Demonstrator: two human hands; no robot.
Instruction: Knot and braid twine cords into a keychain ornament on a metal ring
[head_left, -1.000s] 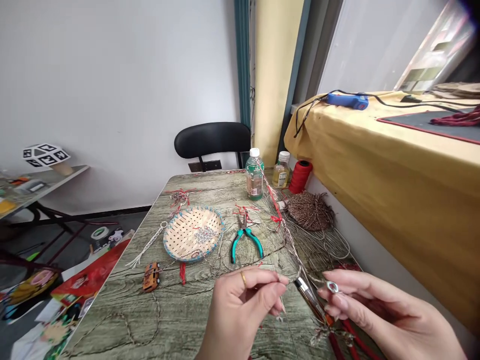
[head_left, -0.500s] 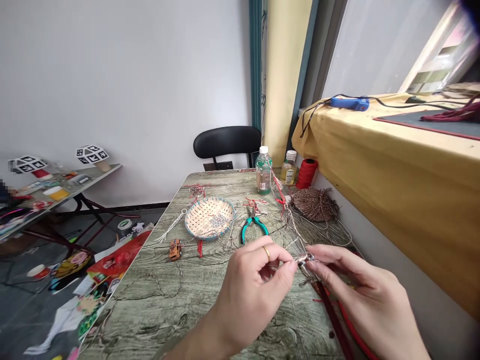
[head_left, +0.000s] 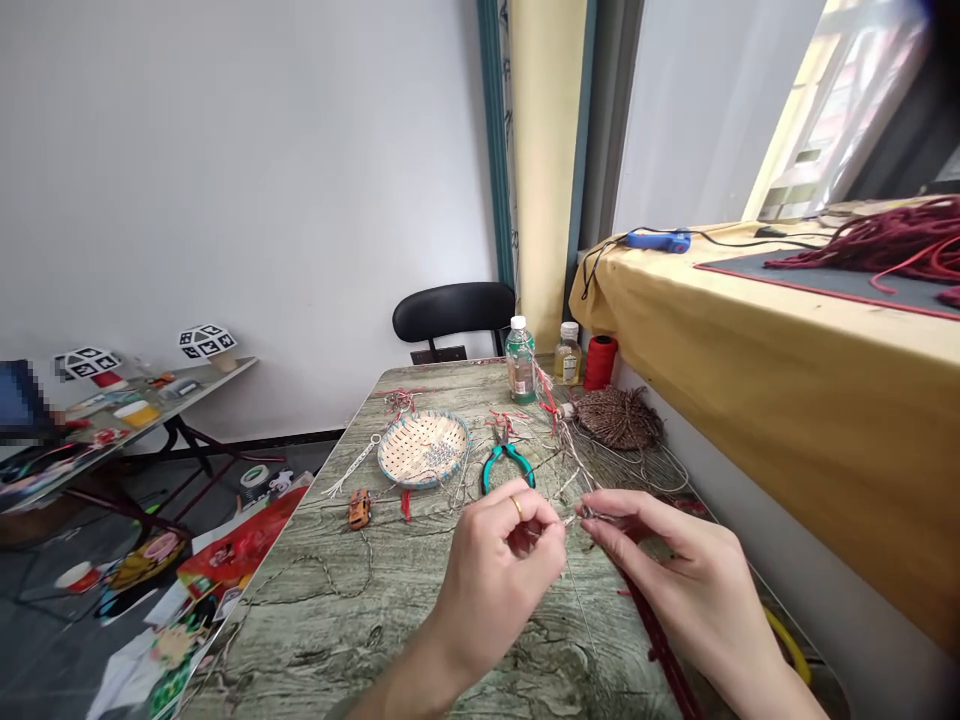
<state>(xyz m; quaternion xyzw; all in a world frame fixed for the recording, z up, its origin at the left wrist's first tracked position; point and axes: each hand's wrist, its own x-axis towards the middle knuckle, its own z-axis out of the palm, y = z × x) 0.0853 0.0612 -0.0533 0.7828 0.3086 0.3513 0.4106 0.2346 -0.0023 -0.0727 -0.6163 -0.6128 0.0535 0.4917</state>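
Over the front of the wood-patterned table, my left hand (head_left: 499, 570), a ring on one finger, pinches a thin pale cord (head_left: 570, 520). Close on its right, my right hand (head_left: 675, 575) grips a small shiny metal piece (head_left: 587, 512) between thumb and fingertips. The cord runs up to this piece; its exact shape is too small to tell. One thin strand (head_left: 581, 600) hangs below my left hand. Teal-handled pliers (head_left: 508, 465) lie just beyond my hands. Further left, a shallow woven basket (head_left: 397, 445) holds many tiny silvery bits.
Two bottles, one green-labelled (head_left: 521, 365), stand at the back beside a red thread spool (head_left: 600, 362). A brown cord bundle (head_left: 619, 418) lies near the right wall. An orange toy car (head_left: 360, 508) sits left. A yellow-covered raised surface (head_left: 720, 400) borders the right.
My view has shifted slightly, so the scene sits lower. Both hands, still pinching, appear a little further left, and the metal piece is now more covered by my right fingertips.
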